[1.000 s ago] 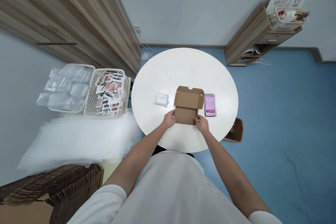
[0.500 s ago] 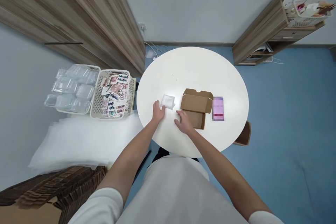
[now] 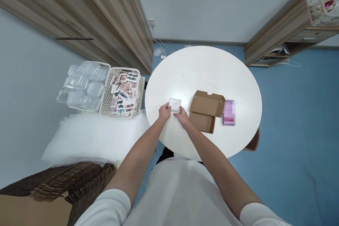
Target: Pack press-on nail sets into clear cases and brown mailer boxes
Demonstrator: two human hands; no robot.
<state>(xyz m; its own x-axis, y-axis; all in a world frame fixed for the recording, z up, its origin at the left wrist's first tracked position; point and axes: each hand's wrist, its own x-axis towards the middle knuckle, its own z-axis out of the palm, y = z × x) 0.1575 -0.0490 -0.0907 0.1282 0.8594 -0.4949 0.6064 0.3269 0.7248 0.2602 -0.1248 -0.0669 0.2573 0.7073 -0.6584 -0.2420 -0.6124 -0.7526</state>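
Observation:
A small white wrapped packet (image 3: pixel 175 104) is held between my two hands above the white round table (image 3: pixel 209 67). My left hand (image 3: pixel 164 111) grips its left edge, thumb and fingers closed on it. At its lower right corner, my right hand (image 3: pixel 182 117) pinches the packet too. What the wrapping contains does not show. Just right of my right hand lies an open brown cardboard box (image 3: pixel 203 122), its lid folded back and its inside bare. A pink-purple blurred rectangle (image 3: pixel 229 113) sits beside the box.
Left of the table stand a basket of printed cards (image 3: pixel 123 93) and a basket of clear plastic cases (image 3: pixel 86 86). Below them are a stack of white wrapping sheets (image 3: pixel 95 137) and folded cardboard (image 3: pixel 79 183). A brown bin (image 3: pixel 253 141) stands under the table's right edge.
My right hand has moved left from beside the box to the packet. Both hands now hold the packet, which looks straighter and squarer. The whole view has shifted slightly.

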